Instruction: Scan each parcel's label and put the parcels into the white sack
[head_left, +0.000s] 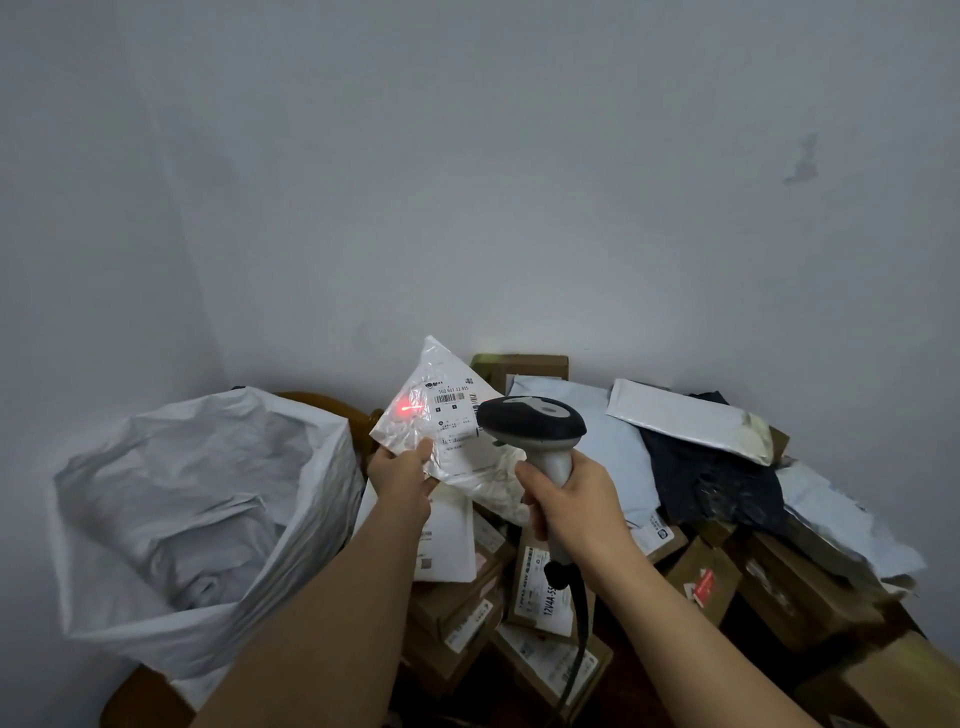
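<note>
While left hand (402, 475) pinches a clear poly parcel (452, 426) up beside the white sack (171, 519) | right hand (571, 501) grips scanner (535, 426), red dot left of barcode | scan unfinished | parcel pile (597, 571) still waits, most work left

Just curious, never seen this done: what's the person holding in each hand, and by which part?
The left hand pinches a white parcel by its lower left edge. The right hand grips a scanner by its handle.
</note>
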